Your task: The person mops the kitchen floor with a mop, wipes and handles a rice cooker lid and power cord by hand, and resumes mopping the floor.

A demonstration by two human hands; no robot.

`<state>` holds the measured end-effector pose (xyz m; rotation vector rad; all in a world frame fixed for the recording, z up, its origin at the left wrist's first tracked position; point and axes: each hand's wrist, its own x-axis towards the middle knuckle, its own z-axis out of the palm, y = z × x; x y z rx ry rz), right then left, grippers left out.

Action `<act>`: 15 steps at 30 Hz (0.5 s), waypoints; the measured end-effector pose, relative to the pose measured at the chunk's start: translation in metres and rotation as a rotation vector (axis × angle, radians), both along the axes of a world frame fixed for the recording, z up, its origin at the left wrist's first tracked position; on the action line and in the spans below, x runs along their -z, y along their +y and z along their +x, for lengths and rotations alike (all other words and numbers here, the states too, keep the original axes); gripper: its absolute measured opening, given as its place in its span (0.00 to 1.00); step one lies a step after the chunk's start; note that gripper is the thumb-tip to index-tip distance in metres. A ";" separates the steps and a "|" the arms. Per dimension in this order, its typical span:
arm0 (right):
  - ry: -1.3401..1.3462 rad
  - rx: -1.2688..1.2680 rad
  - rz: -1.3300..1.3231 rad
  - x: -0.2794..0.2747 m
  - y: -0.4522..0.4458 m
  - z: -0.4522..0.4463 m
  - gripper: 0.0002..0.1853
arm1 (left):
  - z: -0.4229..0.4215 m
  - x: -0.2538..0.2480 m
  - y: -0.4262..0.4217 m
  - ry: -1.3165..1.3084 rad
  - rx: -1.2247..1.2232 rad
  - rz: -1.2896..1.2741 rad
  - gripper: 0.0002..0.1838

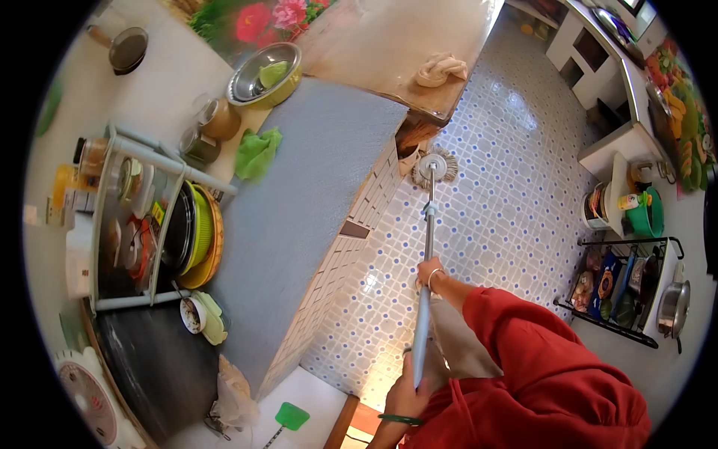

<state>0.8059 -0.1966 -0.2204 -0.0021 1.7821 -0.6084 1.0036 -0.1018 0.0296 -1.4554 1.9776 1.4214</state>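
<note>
A mop with a round, stringy grey-white head (434,168) rests on the tiled floor, beside the base of the wooden-topped table. Its handle (423,322) runs back toward my body. Around the lower, light blue part of the handle my left hand (406,393) is closed, a dark green bangle at its wrist. Farther up the pole, my right hand (430,274) is wrapped around it, with a light bracelet at the wrist. Red sleeves cover my arms.
A grey counter (299,179) with a tiled side stands on the left, bearing a dish rack (149,161) and a metal bowl (265,75). A twisted cloth (440,69) lies on the wooden table (366,45). At right are a black wire rack (628,337) and a green basin (649,213).
</note>
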 end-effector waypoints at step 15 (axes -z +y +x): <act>-0.080 -0.376 0.238 -0.068 0.206 0.341 0.19 | 0.261 -0.078 0.271 -0.146 -0.641 0.061 0.28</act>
